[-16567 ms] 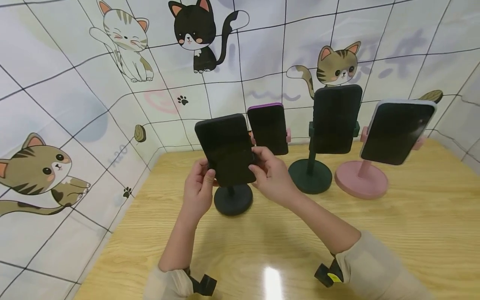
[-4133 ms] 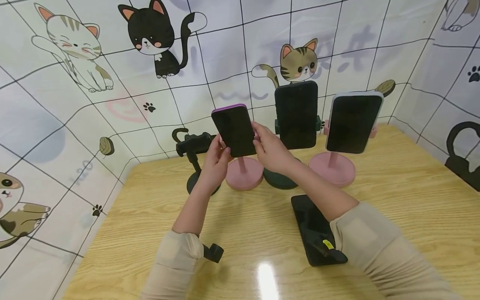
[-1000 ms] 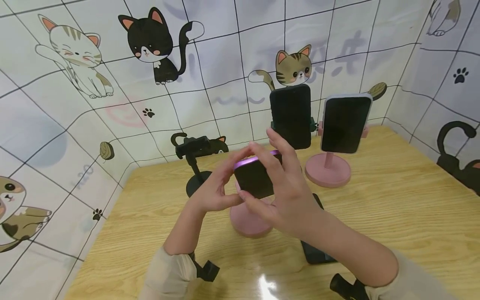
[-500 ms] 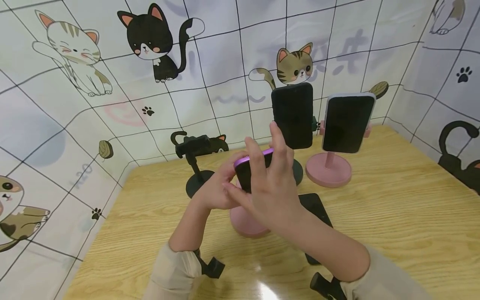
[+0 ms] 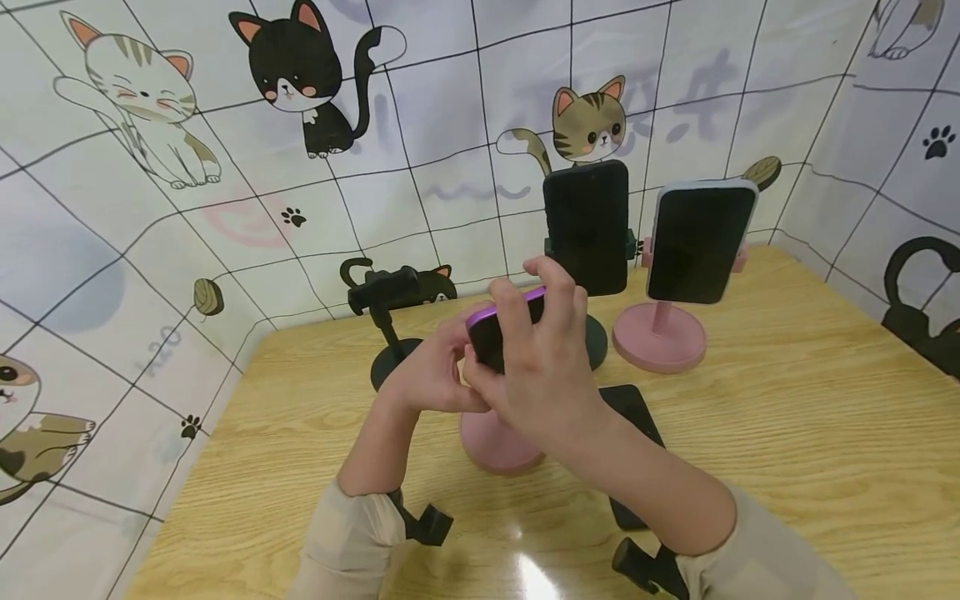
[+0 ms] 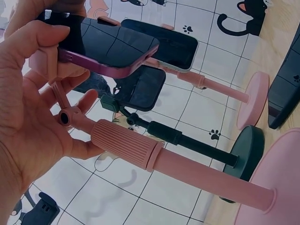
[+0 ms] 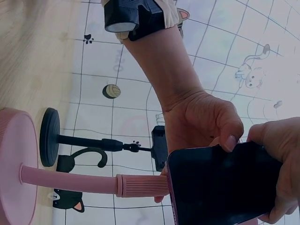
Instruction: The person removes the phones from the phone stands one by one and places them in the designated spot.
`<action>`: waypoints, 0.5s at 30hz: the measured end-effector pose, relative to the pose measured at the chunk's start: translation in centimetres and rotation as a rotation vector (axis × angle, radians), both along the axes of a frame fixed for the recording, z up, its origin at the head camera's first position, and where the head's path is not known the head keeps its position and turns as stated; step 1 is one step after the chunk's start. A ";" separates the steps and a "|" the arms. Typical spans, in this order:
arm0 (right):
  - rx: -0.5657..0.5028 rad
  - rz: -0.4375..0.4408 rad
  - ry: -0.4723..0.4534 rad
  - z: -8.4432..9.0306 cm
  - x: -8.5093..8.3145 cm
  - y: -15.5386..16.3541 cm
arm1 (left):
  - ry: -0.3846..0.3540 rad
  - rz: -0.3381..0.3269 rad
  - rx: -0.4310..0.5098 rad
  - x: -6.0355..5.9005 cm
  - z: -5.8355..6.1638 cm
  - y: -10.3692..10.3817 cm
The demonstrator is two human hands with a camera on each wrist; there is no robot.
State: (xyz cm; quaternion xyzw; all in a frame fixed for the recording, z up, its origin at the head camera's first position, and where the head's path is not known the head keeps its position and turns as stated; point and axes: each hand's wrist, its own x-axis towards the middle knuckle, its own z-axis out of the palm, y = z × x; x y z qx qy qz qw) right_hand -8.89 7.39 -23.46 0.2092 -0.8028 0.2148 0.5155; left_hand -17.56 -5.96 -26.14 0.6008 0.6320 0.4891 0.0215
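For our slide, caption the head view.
Both hands grip a purple phone on a pink stand.

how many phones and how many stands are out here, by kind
phones: 4 (purple-cased phone in both hands, black phone on the dark green stand, white-cased phone on a pink stand, black phone flat on the table)
stands: 4 (2 pink, 1 black, 1 dark green)
total: 8
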 end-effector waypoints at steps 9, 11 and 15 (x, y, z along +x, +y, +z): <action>-0.020 0.034 -0.033 0.1 0.0 0.3 | -0.060 0.018 -0.034 0.1 0.1 0.0; -0.021 0.041 -0.049 0.2 0.1 0.3 | -0.083 0.025 -0.042 0.2 0.1 -0.1; -0.020 0.051 -0.087 0.2 0.1 0.4 | -0.105 0.036 -0.055 0.3 0.0 -0.2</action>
